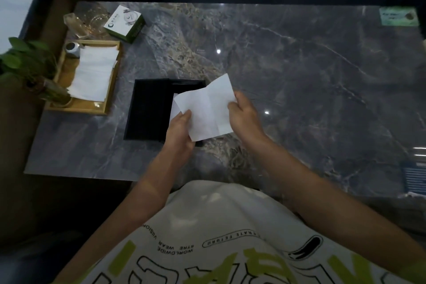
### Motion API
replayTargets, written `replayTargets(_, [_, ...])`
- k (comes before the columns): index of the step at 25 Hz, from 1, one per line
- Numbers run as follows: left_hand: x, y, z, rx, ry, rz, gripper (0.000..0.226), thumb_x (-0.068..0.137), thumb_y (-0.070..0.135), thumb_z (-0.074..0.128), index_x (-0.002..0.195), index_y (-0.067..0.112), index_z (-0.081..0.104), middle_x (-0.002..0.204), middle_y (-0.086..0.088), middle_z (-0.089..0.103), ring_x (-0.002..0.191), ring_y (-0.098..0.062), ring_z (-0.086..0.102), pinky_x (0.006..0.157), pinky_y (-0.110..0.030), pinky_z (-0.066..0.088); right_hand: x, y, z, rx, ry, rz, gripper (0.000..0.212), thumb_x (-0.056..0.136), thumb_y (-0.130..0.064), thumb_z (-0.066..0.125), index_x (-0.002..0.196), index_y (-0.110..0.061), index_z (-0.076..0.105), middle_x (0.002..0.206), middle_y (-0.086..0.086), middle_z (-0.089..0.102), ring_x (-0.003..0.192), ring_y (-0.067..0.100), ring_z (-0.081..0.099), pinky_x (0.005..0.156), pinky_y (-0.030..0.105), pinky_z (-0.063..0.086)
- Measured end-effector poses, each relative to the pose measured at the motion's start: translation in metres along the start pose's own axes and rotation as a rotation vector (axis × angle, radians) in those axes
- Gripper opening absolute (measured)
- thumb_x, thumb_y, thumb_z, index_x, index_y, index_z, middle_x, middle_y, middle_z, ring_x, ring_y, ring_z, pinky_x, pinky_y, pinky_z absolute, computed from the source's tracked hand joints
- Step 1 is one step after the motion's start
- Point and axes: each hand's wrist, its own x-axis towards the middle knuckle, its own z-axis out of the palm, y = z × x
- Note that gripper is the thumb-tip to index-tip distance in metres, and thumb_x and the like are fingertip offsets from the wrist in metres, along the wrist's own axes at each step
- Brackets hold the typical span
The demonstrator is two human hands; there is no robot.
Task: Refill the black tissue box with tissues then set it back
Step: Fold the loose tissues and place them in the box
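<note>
Head view: the person is holding one white tissue in both hands. The left hand is pinching its near left edge. The right hand is pinching its right edge. The tissue is hanging flat, right over the right part of the black tissue box.

The box is lying open on the tabletop, in front of the person and a bit to the left. Its long side is running from near to far. A bit of white is peeking out under the held tissue, so I think some tissue is already inside.

The box is sitting under the hands and to their left, so the tissue probably needs to go down and a little left. The left hand is the closer one to the box. More tissues are lying in a wooden tray well off to the left, and the left hand is nearer to them too.
</note>
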Motion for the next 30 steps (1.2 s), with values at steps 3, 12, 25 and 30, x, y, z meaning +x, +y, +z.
replayTargets(3, [-0.001,-0.001,0.005,-0.002,0.014,-0.034,0.02,0.102,0.021,0.044,0.104,0.022,0.064,0.098,0.003,0.075,0.095,-0.018,0.07,0.078,-0.034,0.057,0.007,0.008,-0.016,-0.038,-0.024,-0.028,0.032,0.096,-0.016,0.036,0.123,-0.014,0.053,0.109,0.008,0.062,0.095,0.024,0.059,0.081,0.043,0.051])
replayTargets(12, [-0.015,-0.008,0.028,-0.033,-0.142,-0.076,0.033,0.104,0.023,0.033,0.11,0.01,0.063,0.099,-0.006,0.074,0.094,-0.019,0.07,0.08,-0.033,0.058,0.002,0.013,0.008,-0.043,-0.227,-0.027,0.034,0.099,-0.041,0.037,0.114,-0.024,0.062,0.107,0.0,0.067,0.089,0.011,0.061,0.074,0.029,0.051])
replayTargets(25, [0.016,0.032,-0.025,0.235,-0.084,-0.13,0.029,0.101,0.013,0.046,0.126,0.004,0.057,0.121,-0.022,0.064,0.105,-0.038,0.063,0.093,-0.058,0.05,0.004,-0.011,0.043,0.25,-0.272,0.213,0.05,0.103,-0.04,0.034,0.135,-0.007,0.051,0.138,0.009,0.056,0.126,0.017,0.053,0.101,0.027,0.043])
replayTargets(30, [0.031,0.049,-0.059,0.206,-0.119,-0.211,0.029,0.101,0.012,0.046,0.126,0.002,0.056,0.124,-0.02,0.063,0.106,-0.035,0.064,0.09,-0.05,0.053,0.021,-0.007,0.065,0.108,-0.108,0.278,0.035,0.091,-0.014,0.065,0.123,-0.009,0.055,0.117,0.004,0.064,0.098,0.016,0.064,0.081,0.031,0.054])
